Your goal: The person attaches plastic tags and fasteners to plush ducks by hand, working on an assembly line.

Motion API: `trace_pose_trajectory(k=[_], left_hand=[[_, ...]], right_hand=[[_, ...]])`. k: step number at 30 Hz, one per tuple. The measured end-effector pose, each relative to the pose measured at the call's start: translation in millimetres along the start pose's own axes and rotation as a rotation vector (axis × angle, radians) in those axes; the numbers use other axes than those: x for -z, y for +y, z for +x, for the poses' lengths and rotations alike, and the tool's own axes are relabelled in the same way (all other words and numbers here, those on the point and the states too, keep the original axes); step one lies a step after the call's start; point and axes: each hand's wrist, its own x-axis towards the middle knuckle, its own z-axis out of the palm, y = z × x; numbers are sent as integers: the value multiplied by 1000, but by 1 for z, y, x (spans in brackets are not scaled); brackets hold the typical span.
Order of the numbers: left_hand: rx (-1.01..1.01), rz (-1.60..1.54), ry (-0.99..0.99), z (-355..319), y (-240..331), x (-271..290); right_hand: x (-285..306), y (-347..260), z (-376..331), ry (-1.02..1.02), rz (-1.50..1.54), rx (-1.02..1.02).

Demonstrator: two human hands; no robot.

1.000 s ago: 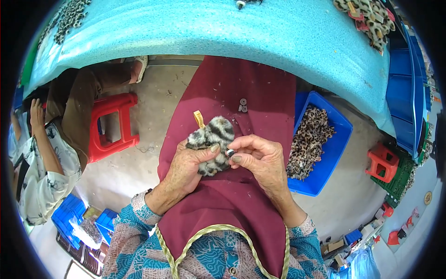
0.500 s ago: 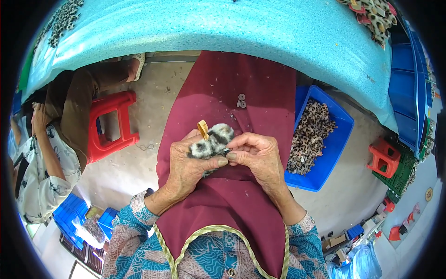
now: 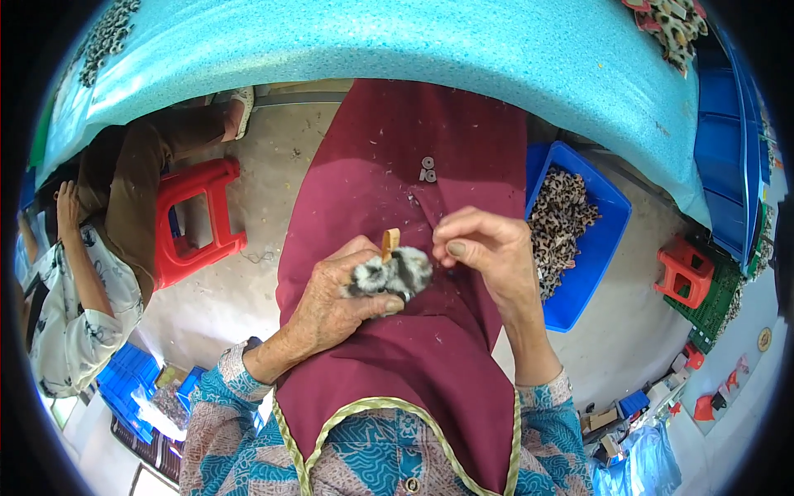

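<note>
My left hand (image 3: 324, 296) is wrapped round a small grey, black and white plush toy (image 3: 403, 274), thumb pressed along its near side. A looped yellow-orange ribbon tag (image 3: 390, 245) sticks up from the plush. Just right of it, my right hand (image 3: 486, 248) is raised, thumb and fingers drawn together in a pinch. Whatever lies between those fingertips, if anything, is too small to make out. Several small grey ring-shaped pieces (image 3: 427, 169) lie on the maroon apron (image 3: 364, 190) over my lap.
A blue bin (image 3: 608, 223) of spotted furry pieces stands on the floor at right. The turquoise-covered table (image 3: 397, 50) crosses the far side, with plush piles at its corners. A red stool (image 3: 198, 223) and a seated person (image 3: 91, 289) are at left; another red stool (image 3: 685, 271) is at far right.
My right hand has come off the plush toy and moved up and to the right. The toy has turned and shifted slightly right in my left hand, its tag now upright.
</note>
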Motion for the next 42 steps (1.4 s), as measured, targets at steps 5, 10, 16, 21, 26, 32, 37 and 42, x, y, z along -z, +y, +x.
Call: trace_pose_trajectory(k=[5, 10, 16, 21, 26, 32, 37, 42], left_hand=[[334, -492, 85, -2, -2, -3], [278, -533, 260, -3, -9, -8], [269, -539, 207, -5, -11, -8], [390, -771, 162, -7, -4, -7], [465, -900, 205, -6, -10, -7], [473, -907, 170, -6, -14, -4], [468, -834, 145, -6, -13, -4], [484, -919, 197, -5, -2, -7]], right_hand=[[-16, 10, -4, 97, 24, -35], [-46, 1, -23, 61, -157, -38], [-51, 9, -23, 89, -187, -89], [-43, 14, -26, 108, 65, -184], [-29, 20, -32, 52, 39, -76], [-31, 16, -35, -8, -25, -180], [-37, 9, -36, 43, 181, -215], [-35, 5, -37, 14, 124, -196]])
